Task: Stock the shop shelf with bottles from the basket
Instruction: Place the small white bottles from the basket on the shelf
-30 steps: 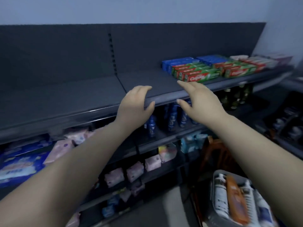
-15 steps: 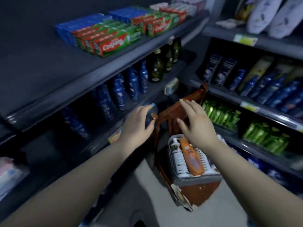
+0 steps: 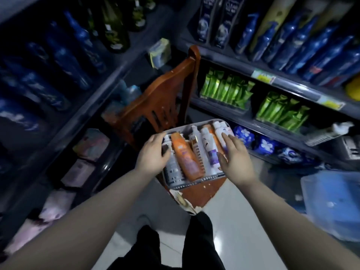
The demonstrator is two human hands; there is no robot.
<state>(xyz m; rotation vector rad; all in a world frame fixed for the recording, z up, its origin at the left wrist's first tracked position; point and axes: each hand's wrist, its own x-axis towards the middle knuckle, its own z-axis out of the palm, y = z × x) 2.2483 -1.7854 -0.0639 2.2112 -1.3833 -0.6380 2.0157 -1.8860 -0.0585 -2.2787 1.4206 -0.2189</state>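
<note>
Standing on the pale floor (image 3: pixel 233 221), you have your dark trouser legs (image 3: pixel 196 240) at the bottom of the view and both bare forearms stretched forward. Your left hand (image 3: pixel 153 151) curves over the leftmost grey-white bottle (image 3: pixel 172 169), with its thumb lying against the dark cap; you cannot tell whether it actually clamps the bottle. Your right hand (image 3: pixel 234 153) hovers with its fingers straight and spread over the white bottle with the purple label (image 3: pixel 211 148), holding nothing.

Both bottles lie in the grey basket (image 3: pixel 194 185), side by side with an orange bottle (image 3: pixel 185 156) and a few more white ones. The basket sits on the worn seat of a brown wooden chair (image 3: pixel 161 100), whose back rises just behind it. A blue-lidded plastic box (image 3: pixel 331 203) sits on the floor to your right.

Farther off, the left shelf (image 3: pixel 101 89) carries blue bottles (image 3: pixel 74 55) and dark green glass bottles (image 3: pixel 115 30). On the right shelving, green pouches (image 3: pixel 226 88) stand in 2 groups.
</note>
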